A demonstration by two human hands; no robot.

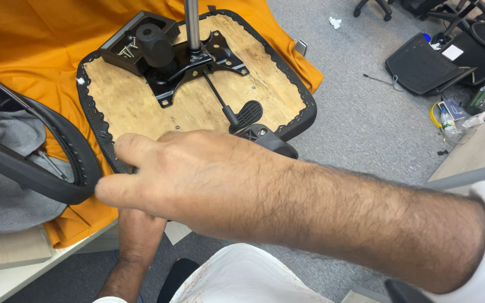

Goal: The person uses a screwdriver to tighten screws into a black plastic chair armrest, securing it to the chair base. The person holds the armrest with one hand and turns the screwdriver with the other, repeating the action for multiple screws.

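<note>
Armrest loop (57,163), black and curved, lies at nine o'clock on the desk (7,280), resting on grey fabric (7,185) and an orange cloth (40,50) that covers most of the surface. Just beside it, towards the centre, sits an upturned chair seat (141,106): a bare plywood underside edged in black stapled upholstery, its near rim hanging past the desk edge. Bolted to the wood at twelve o'clock is a black metal mechanism plate (197,62) with a grey gas cylinder (192,22) rising from it, a black knob (152,42) on its left, and a small black tray (127,45) holding loose screws (126,50). A thin lever with a black paddle (248,112) runs from the plate towards four o'clock.

The left hand (136,230) comes up from six o'clock beneath the seat's near edge; its grip is hidden behind the other hand, so I cannot tell whether it is closed on anything. The right hand (181,174) reaches across from four o'clock, fingers curled together over the seat's near-left rim, close to the armrest loop; what lies under the fingertips is hidden. A black bracket (268,137) pokes out just behind its knuckles.

At two o'clock, on the grey carpet floor (355,112), lie a black seat back (422,67), chair bases (377,7) and small clutter, well apart from the hands.
</note>
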